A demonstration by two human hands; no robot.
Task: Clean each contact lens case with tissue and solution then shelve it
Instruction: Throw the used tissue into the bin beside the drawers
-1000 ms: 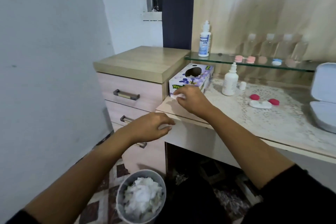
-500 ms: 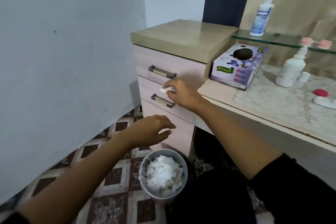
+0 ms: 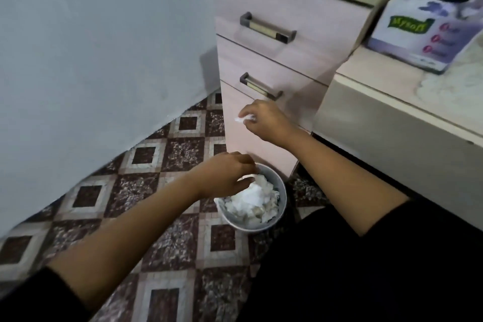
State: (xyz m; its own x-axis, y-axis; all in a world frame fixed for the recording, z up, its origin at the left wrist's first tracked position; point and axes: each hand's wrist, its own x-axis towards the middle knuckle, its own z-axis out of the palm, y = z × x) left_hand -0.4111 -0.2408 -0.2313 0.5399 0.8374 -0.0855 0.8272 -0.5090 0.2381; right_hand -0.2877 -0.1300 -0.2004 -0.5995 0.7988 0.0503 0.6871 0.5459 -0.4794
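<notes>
Both hands have dropped from drawer height toward the floor, in front of the drawer unit [image 3: 287, 65] and over the tissue-filled waste bin [image 3: 251, 227]. The right hand [image 3: 266, 120] pinches a crumpled tissue [image 3: 244, 119] above the bin; the left hand [image 3: 224, 175] hovers at its rim, fingers curled, and whether it holds anything cannot be told.

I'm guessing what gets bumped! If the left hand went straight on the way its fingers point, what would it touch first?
Probably the heap of crumpled white tissues filling the round grey waste bin. The left hand hovers at its rim, fingers pointing into it, though depth is unclear.
</notes>
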